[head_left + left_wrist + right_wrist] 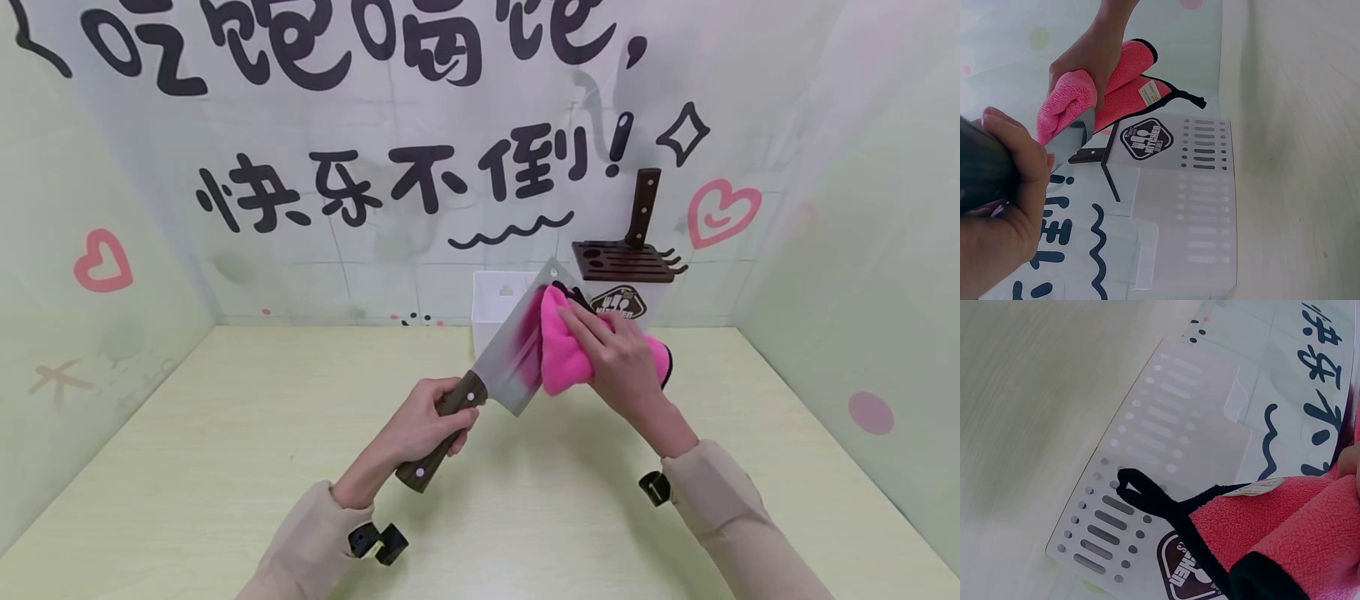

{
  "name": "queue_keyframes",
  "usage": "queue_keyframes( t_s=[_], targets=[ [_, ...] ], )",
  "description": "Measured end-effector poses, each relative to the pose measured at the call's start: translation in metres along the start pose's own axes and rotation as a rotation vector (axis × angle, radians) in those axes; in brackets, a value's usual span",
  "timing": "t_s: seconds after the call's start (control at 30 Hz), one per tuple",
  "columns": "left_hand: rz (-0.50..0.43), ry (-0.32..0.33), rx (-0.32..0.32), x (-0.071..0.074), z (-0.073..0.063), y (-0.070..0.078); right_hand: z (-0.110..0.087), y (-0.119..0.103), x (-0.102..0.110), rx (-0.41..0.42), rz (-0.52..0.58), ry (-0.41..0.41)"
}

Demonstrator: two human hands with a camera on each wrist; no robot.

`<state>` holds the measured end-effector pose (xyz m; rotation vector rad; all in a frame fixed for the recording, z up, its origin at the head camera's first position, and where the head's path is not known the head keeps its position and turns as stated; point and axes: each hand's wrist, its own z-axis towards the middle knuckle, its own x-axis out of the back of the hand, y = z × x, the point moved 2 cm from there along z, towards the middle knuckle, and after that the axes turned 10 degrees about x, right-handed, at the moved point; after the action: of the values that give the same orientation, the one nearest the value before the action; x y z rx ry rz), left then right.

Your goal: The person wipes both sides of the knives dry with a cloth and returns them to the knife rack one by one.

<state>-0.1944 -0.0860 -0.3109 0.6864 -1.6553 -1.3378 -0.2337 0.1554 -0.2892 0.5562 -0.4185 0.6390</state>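
A cleaver [517,350] with a broad metal blade and dark wooden handle is held up at a tilt over the table. My left hand [427,425] grips its handle, fingers and thumb wrapped round it. On the blade's right part lies a pink cloth [564,354] with black edging, held by my right hand [618,358]. The cloth is folded over the blade's edge, and its pink reflection shows in the metal. In the left wrist view the cloth [1072,103] is bunched round the far part of the blade. The right wrist view shows the cloth's black loop [1141,490] hanging free.
Behind the blade stands a white slotted kitchen holder [495,296] against the back wall. A dark-handled knife [642,204] is upright in its brown slotted top [622,262]. Printed panels [862,275] enclose the pale wooden table [225,467] at the back and sides.
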Motion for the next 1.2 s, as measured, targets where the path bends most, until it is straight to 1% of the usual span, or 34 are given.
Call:
queue_keyframes(
  t_s=[0.17,0.4,0.7,0.97,1.2],
  targets=[
    [0.007,-0.004,-0.004,0.000,-0.001,0.001,-0.002,0.004,-0.001,-0.045,-0.007,-0.018],
    [0.014,-0.018,-0.009,0.000,-0.001,0.000,-0.004,0.009,-0.003,-0.089,-0.012,0.012],
    [0.021,-0.030,0.000,-0.001,0.001,-0.002,-0.008,0.013,-0.004,-0.145,-0.015,0.013],
    [0.012,-0.035,0.009,-0.002,0.001,-0.002,-0.010,0.016,-0.005,-0.161,-0.039,-0.001],
    [0.025,-0.038,0.002,-0.003,0.001,-0.002,-0.010,0.014,-0.004,-0.130,-0.096,-0.007]
  ],
)
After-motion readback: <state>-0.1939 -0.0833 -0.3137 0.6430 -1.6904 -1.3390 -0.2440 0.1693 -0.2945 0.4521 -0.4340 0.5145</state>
